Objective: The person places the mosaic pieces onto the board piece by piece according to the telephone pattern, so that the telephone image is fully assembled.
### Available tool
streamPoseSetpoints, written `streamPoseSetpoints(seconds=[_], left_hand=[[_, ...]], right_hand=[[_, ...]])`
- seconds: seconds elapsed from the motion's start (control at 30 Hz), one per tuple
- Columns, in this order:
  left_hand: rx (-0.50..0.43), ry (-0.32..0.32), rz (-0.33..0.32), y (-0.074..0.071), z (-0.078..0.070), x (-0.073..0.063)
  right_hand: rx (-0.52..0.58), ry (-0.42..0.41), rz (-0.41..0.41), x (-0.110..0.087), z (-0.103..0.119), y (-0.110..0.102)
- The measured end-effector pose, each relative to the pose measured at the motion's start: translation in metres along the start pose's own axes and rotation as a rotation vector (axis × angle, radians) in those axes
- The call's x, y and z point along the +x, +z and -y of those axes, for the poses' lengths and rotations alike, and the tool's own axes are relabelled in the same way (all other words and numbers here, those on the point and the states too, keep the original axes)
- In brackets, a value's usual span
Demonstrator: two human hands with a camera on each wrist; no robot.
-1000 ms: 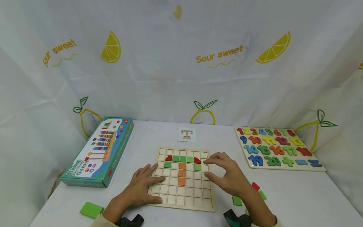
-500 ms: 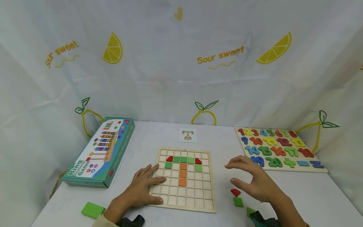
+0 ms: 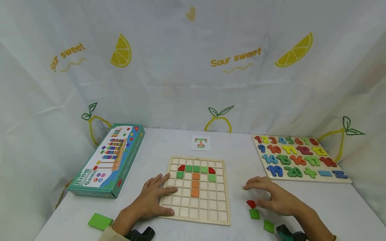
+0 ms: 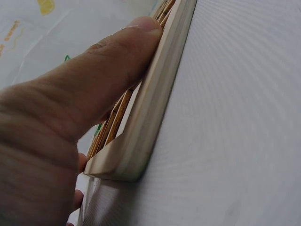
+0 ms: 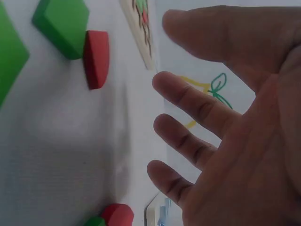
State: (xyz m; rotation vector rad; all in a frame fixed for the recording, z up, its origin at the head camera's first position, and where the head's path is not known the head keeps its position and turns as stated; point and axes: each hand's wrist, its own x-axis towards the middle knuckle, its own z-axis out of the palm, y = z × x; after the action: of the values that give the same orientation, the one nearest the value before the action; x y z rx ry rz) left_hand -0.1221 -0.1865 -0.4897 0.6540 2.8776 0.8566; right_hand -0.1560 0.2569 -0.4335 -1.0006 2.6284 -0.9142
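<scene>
My left hand (image 3: 149, 199) lies spread on the left edge of a wooden grid board (image 3: 212, 205); in the left wrist view the thumb (image 4: 113, 59) rests on the board's rim (image 4: 155, 89). Red, green and orange pieces form a T shape in the cells, with orange squares (image 3: 195, 184) down the stem. Off the board's right side, my right hand (image 3: 280, 197) hovers with nothing in it, thumb close to a red quarter-round piece (image 3: 251, 203). Green squares (image 3: 254, 214) lie just below that piece. In the right wrist view the fingers are spread apart, beside the red piece (image 5: 96, 59).
A small pattern card (image 3: 201, 143) lies behind the board. At the back right is a number puzzle board (image 3: 301, 159), and on the left a flat teal game box (image 3: 105, 160). A green block (image 3: 100, 221) sits near the left forearm. Another red piece (image 5: 117, 214) shows in the right wrist view.
My right hand has moved from the board's right edge out to the right, then slightly down toward the loose red piece. The left hand has stayed on the board.
</scene>
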Motion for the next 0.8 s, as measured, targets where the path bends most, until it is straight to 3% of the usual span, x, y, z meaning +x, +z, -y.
streamPoseSetpoints(seconds=[0.1, 0.2, 0.43, 0.8], left_hand=[[-0.006, -0.001, -0.001, 0.0, 0.0, 0.0], [-0.005, -0.002, 0.001, 0.0, 0.0, 0.0], [0.0, 0.0, -0.004, -0.001, 0.0, 0.001], [0.0, 0.003, -0.007, -0.001, -0.001, 0.0]], right_hand=[[0.004, 0.032, 0.094, 0.003, -0.007, 0.001], [-0.021, 0.023, 0.124, 0.003, -0.011, 0.004], [-0.117, 0.015, 0.075, 0.002, -0.015, 0.011], [-0.112, 0.082, 0.043, 0.003, -0.014, 0.02]])
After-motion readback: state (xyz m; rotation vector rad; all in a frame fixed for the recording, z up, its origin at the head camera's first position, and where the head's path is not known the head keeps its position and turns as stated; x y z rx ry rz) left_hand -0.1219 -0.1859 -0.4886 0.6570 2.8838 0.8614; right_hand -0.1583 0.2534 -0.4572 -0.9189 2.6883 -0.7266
